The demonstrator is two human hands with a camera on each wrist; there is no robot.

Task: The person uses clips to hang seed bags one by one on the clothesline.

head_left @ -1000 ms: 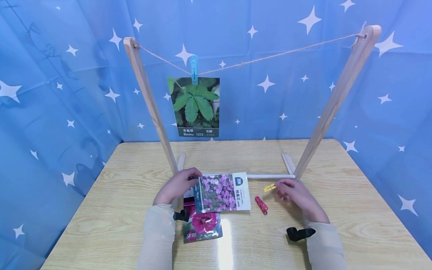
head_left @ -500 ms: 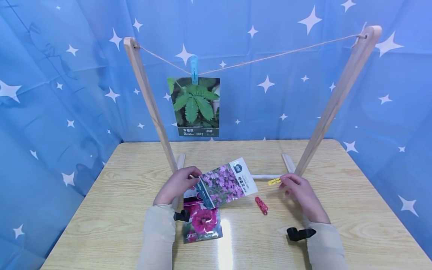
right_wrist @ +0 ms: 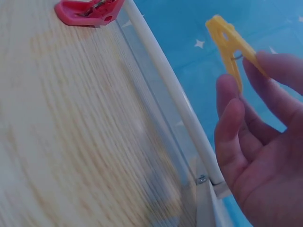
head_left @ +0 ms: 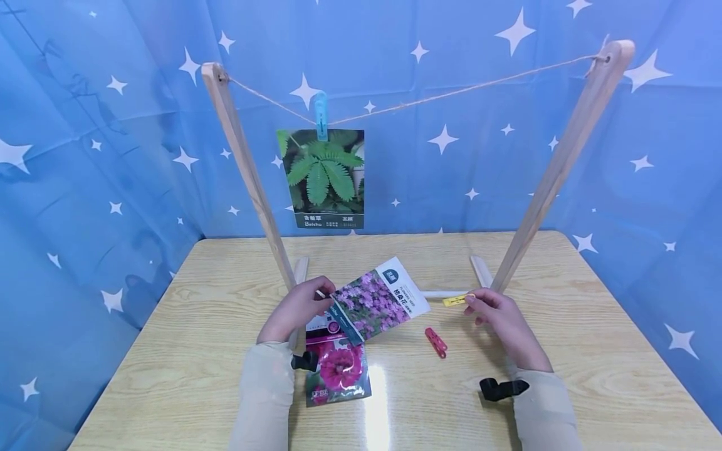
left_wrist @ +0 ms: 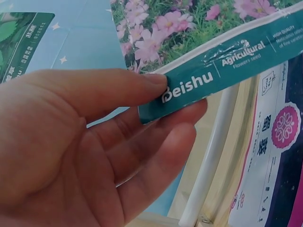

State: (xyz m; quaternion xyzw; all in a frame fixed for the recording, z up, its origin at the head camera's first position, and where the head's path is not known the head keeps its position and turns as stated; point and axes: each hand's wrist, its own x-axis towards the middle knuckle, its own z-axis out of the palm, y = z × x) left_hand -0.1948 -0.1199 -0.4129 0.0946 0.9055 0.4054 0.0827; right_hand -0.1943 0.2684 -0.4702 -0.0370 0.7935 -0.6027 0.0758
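Observation:
My left hand [head_left: 300, 308] pinches a seed packet [head_left: 375, 302] with small purple flowers by its green corner; the left wrist view shows thumb on top and fingers beneath. The packet is tilted, its white end up and to the right. Below it on the table lies a second seed packet [head_left: 341, 369] with a magenta flower, partly covered. My right hand [head_left: 502, 318] holds a yellow clothespin [head_left: 457, 300] by its handle end, as the right wrist view [right_wrist: 227, 45] confirms. A red clothespin [head_left: 436, 342] lies on the table between the hands.
A wooden frame with left post [head_left: 248, 169] and right post [head_left: 564, 163] carries a sagging string [head_left: 462, 91]. From it hangs a green-leaf seed packet [head_left: 321, 181], clipped by a blue clothespin [head_left: 321, 116]. A white bar [head_left: 442, 294] joins the frame's feet behind the hands.
The purple-flower packet has been lifted and turned, its white end swinging upward. The yellow clothespin has risen slightly with the right hand and turned a little. The other packets stay put.

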